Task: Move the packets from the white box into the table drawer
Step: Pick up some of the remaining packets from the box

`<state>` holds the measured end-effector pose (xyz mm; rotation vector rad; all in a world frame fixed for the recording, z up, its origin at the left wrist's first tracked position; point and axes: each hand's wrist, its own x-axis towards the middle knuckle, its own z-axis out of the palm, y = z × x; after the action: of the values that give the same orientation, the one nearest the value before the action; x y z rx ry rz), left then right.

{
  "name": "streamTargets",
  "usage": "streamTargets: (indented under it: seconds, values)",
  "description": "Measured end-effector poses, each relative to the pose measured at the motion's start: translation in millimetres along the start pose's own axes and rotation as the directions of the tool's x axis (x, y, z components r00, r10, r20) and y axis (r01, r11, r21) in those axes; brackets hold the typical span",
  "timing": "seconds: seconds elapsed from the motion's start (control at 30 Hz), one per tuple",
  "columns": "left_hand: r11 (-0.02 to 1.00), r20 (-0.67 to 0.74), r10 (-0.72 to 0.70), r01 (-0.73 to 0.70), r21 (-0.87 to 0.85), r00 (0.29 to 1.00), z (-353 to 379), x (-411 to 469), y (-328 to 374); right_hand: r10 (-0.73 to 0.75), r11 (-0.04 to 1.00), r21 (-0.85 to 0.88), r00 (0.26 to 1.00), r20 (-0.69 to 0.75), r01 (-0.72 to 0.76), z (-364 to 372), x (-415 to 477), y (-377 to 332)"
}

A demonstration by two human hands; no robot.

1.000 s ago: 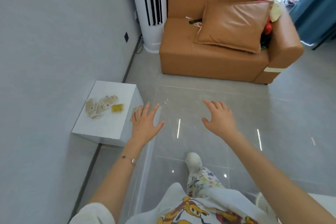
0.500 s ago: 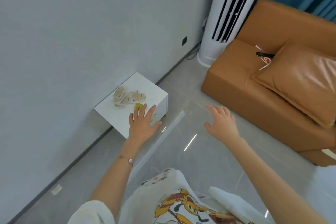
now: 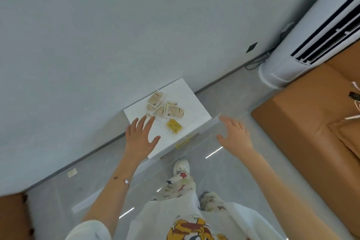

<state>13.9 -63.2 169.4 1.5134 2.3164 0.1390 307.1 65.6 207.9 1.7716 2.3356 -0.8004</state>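
Observation:
A white box (image 3: 196,111) stands on the floor against the grey wall. On its top lie several beige packets (image 3: 165,108) in a loose pile and one yellow packet (image 3: 174,126) nearer to me. My left hand (image 3: 141,135) hovers open over the box's near left corner, fingers spread, just short of the pile. My right hand (image 3: 234,134) is open in the air to the right of the box, holding nothing. A transparent table (image 3: 209,128) edge runs between me and the box, with a small yellow handle (image 3: 183,143) under it.
A tan leather sofa (image 3: 303,126) fills the right side. A white standing air conditioner (image 3: 303,41) rises at the upper right by the wall. My feet and patterned trousers (image 3: 180,181) show through the glass below. A brown surface (image 3: 11,218) sits at the lower left.
The view has swung left and down towards the box. My left hand has moved from the box's front corner onto its top, closer to the packets. My right hand stays open beside it.

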Motion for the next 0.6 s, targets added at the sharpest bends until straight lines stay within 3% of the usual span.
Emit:
streamTargets:
  seconds: [0.23,0.43,0.6]
  values:
    - [0.978,0.062,-0.185,0.19,-0.083,0.981,14,77,-30,-0.048,0.992,0.119,0.987,0.156,0.029,25,111,-29]
    - [0.954,0.024,-0.277,0.278,-0.112,0.96,59,140,-56,-0.126,0.991,0.065,0.963,0.237,0.114,78,215,-45]
    - [0.949,0.097,-0.315,0.316,0.009,0.944,130,190,-74,-0.144,0.988,-0.004,0.933,0.331,0.154,146,298,-46]
